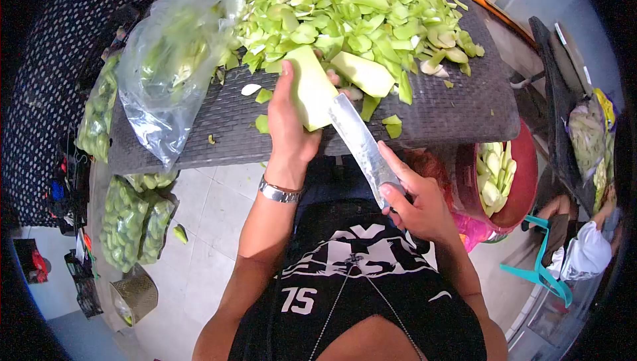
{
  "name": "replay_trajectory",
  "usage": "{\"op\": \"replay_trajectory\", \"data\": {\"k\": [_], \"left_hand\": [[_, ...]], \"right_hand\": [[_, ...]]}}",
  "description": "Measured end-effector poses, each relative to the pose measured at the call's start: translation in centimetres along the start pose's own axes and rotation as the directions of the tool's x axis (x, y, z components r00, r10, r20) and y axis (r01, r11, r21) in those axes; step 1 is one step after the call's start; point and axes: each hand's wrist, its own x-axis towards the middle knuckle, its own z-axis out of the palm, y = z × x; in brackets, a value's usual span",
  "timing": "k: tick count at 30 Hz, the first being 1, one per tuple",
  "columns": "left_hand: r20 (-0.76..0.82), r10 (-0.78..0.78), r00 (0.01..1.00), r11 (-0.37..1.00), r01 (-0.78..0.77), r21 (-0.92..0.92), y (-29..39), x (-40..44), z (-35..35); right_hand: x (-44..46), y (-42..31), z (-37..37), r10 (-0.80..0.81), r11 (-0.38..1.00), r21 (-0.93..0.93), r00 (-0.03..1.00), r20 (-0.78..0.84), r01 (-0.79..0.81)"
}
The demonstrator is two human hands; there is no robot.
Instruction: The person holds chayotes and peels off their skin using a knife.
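While grasping a smooth, flat-faced, pale green vegetable piece (306, 89) in the left hand (288, 125), over the woven table (451, 112) near its front edge, also gripping a knife (355, 137) in the right hand (419, 202), seemingly touching blade to the piece's right side. Working close before heaped green peelings (365, 12), having room toward the table's right front corner.

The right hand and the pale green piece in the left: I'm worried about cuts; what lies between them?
In the head view, the knife spans that stretch, held in the right hand, its far end by the pale green piece.
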Motion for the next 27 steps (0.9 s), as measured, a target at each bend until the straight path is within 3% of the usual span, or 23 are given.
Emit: {"op": "replay_trajectory", "data": {"k": [10,13,15,21,24,27], "left_hand": [[-0.070,0.046,0.996,0.995,-0.040,0.087,-1.5,-1.4,0.6],[-0.112,0.079,0.991,0.990,-0.065,0.126,-2.2,-1.7,0.8],[-0.102,0.087,0.991,0.987,-0.071,0.146,-2.2,-1.9,0.9],[-0.083,-0.089,0.993,0.984,0.100,0.150,-1.7,-0.8,-0.2],[0.003,-0.265,0.964,0.935,0.256,0.246,-0.6,-0.3,-0.7],[-0.007,-0.319,0.948,0.909,0.308,0.282,0.0,-1.0,0.2]], "right_hand": [[0.4,0.9,1.4,-0.045,0.986,0.162,0.999,-0.025,0.048],[0.6,1.2,1.8,-0.145,0.986,0.068,0.985,-0.092,0.151],[0.6,1.0,1.7,-0.131,0.987,0.081,0.989,-0.074,0.137],[0.2,1.2,0.9,-0.151,0.988,-0.020,0.987,-0.056,0.151],[0.0,1.8,0.0,-0.170,0.983,-0.080,0.985,-0.039,0.166],[0.0,2.6,-1.9,-0.149,0.984,-0.096,0.988,0.042,0.153]]}}
